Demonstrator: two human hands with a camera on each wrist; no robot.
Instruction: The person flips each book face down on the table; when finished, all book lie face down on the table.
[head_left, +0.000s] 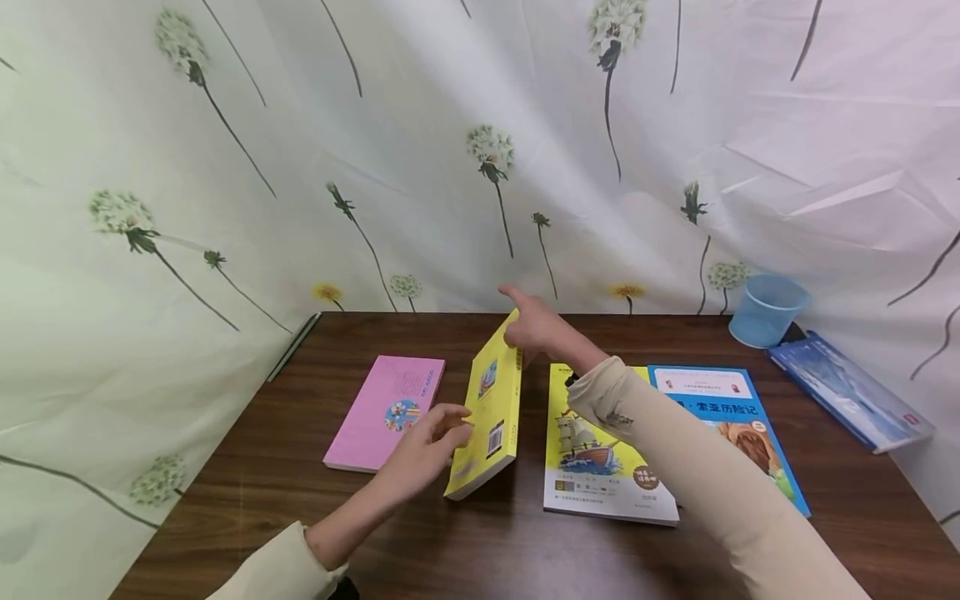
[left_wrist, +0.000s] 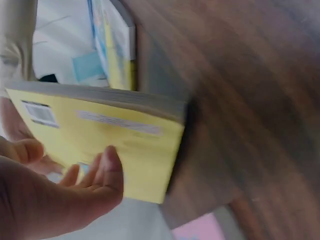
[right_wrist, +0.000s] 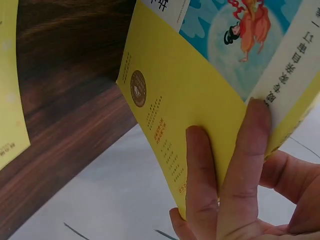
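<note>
A yellow paperback book (head_left: 497, 400) is held tilted up near the middle of the table, its back cover with the barcode turned toward the left. My right hand (head_left: 542, 327) grips its upper end. In the right wrist view two fingers (right_wrist: 245, 150) lie on the illustrated front cover, with the thumb at the spine side. My left hand (head_left: 427, 446) is at the left side of the book, its fingers loosely bent beside the back cover (left_wrist: 145, 160); whether they touch it I cannot tell. Whether the book's lower edge meets the table is unclear.
Left lies a pink book (head_left: 375, 417). To the right, a yellow-and-white book with a ship (head_left: 592, 450) lies beside a blue book (head_left: 750, 417), partly under my right sleeve. Further right are a blue mountain-cover book (head_left: 847, 387) and a light-blue cup (head_left: 767, 312). Dandelion-print sheeting (head_left: 450, 208) borders the table.
</note>
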